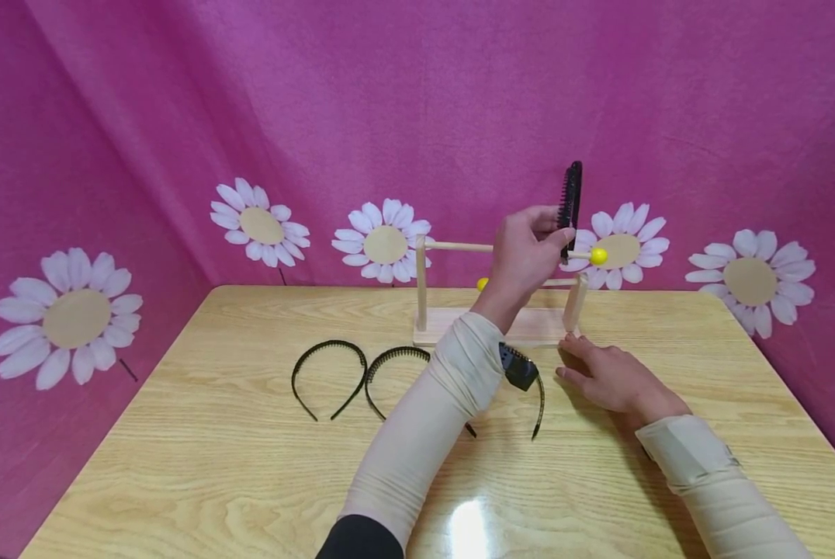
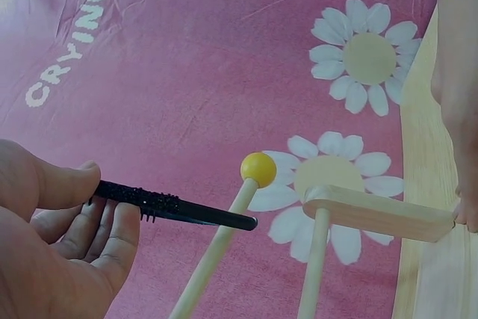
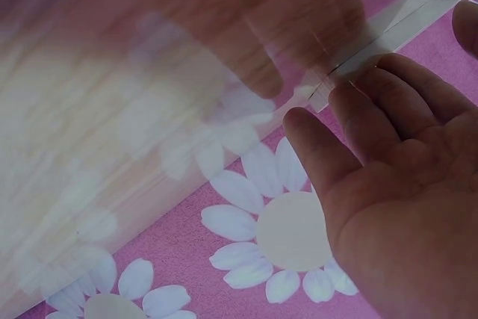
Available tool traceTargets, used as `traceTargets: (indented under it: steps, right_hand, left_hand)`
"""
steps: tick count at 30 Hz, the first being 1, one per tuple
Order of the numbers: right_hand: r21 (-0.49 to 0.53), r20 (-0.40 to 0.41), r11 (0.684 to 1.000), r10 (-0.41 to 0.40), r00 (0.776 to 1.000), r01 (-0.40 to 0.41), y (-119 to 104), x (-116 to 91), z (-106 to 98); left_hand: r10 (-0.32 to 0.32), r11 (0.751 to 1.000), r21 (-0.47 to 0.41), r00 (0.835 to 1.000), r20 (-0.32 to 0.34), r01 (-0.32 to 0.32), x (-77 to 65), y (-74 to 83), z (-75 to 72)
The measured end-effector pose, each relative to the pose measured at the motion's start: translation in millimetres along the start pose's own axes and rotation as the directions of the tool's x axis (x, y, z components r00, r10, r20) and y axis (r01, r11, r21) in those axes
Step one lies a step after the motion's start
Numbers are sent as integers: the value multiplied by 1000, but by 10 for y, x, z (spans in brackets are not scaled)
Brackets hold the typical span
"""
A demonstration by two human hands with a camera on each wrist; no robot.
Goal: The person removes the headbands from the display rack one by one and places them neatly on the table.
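My left hand [image 1: 529, 244] pinches a black toothed headband [image 1: 569, 206] between thumb and fingers, above the wooden stand [image 1: 421, 287]. In the left wrist view the headband [image 2: 179, 205] lies nearly edge-on and overlaps the rod [image 2: 213, 259] just below its yellow ball [image 2: 258, 170]. The right hand [image 1: 616, 378] rests low beside the stand, fingers extended, with fingertips right at the right end of its base [image 1: 539, 328]. In the right wrist view that hand [image 3: 403, 162] holds nothing.
Two black headbands, one at left [image 1: 330, 343] and one beside it [image 1: 398, 351], lie on the wooden table [image 1: 215, 466]. Another headband [image 1: 542, 404] lies partly behind the left wrist. The stand's lower rod ends in a yellow ball [image 1: 483, 284]. A pink flowered cloth [image 1: 389, 101] hangs behind.
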State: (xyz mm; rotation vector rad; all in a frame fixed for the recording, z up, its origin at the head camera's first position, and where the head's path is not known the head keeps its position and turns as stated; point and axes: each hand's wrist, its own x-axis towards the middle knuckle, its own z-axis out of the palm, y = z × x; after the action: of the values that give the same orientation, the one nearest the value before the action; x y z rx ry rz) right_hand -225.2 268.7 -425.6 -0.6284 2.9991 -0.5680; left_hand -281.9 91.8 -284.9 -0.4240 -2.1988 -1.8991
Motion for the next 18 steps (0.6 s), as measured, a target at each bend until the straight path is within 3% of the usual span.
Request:
traceTargets:
  steps: [7, 18]
  right_hand:
    - [13, 8, 1000, 6, 1000, -6, 0, 13, -10]
    - [6, 18, 1000, 4, 1000, -4, -13, 14, 1]
  left_hand:
    - [52, 999, 12, 999, -16, -52, -3, 28, -44]
    - [58, 998, 0, 998, -19, -58, -30, 14, -76]
